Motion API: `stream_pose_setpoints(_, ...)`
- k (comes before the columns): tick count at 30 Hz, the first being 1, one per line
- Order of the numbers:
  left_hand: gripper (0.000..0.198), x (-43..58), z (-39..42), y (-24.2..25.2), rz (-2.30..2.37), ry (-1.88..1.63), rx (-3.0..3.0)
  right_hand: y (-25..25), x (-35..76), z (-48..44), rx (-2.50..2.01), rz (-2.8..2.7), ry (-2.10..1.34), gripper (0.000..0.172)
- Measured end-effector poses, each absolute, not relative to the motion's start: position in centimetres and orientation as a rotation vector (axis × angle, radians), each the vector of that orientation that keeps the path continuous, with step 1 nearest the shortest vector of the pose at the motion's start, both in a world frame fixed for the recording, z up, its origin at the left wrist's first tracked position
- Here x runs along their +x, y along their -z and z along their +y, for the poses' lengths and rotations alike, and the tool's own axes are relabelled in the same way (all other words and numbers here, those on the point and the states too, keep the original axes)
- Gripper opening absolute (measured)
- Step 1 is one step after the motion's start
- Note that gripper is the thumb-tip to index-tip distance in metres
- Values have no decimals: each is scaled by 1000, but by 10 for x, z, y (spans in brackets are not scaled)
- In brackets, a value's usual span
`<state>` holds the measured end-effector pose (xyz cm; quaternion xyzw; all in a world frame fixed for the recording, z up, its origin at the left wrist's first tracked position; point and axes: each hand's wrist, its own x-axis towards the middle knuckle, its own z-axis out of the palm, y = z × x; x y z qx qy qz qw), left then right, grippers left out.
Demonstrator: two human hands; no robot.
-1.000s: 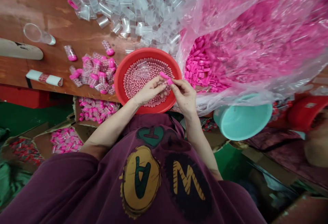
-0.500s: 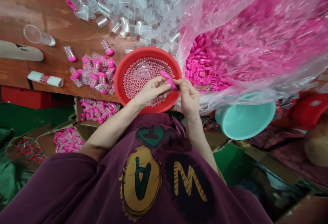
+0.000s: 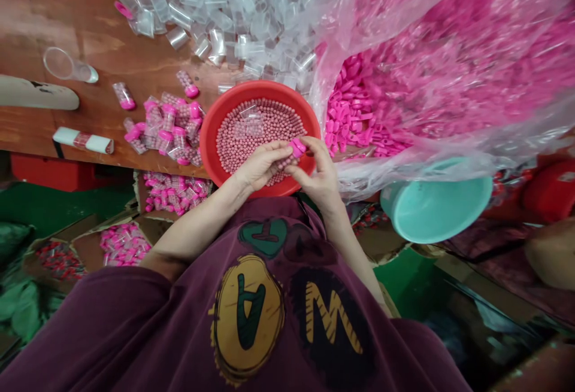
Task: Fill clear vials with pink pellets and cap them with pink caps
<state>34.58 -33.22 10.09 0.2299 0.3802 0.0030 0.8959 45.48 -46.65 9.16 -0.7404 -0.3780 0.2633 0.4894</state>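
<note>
1 vial [image 3: 286, 160], small and of clear plastic, is held over the near side of the bowl [image 3: 210, 140], just above the beads [image 3: 251, 131]. The left hand [image 3: 260, 166] pinches the vial's body between thumb and fingertips. The right hand [image 3: 320, 175] is closed on the pink cap [image 3: 297, 146] at the vial's far end, thumb and forefinger round it. Fingers hide the joint, so I cannot tell whether the cap is fully seated, and the contents are too small to make out. Handling, as judged: very light and thin-walled, stiff enough for a pinch but likely to dent under a hard squeeze. The smooth sides look slippery. Best hold is the body at mid-length, not the lip, and the cap by its rim. Outward: the bowl is red and round, full of small pink beads, with a few clear vials lying on top. Left of it, capped vials [image 3: 168, 125] are clustered on the table [image 3: 90, 21]. Beyond lies a heap of empty vials [image 3: 224, 9]. To the right, a clear bag [image 3: 449, 51] of loose caps [image 3: 354, 117] lies against the bowl's rim. A teal tub [image 3: 435, 206] sits below the bag. A box [image 3: 173, 191] of capped vials sits under the table edge, left.
</note>
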Motion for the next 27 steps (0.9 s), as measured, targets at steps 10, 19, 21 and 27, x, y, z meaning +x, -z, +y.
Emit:
stream_pose_setpoints(10, 26, 348, -343, -103, 728, -54, 540, -76, 453, -471, -1959, -1266, -399, 82)
stream_pose_setpoints(19, 32, 340, -338, -111, 607, 49, 509, -89, 444, -469, -1868, -1194, -344, 82)
stream_pose_setpoints(21, 32, 339, -339, -109, 595, 65, 486, -87, 440, -468, -1893, -1175, -293, 78)
stream_pose_setpoints(27, 31, 336, -340, -109, 636, 76, 526, -84, 435, -471, -1946, -1086, -329, 72)
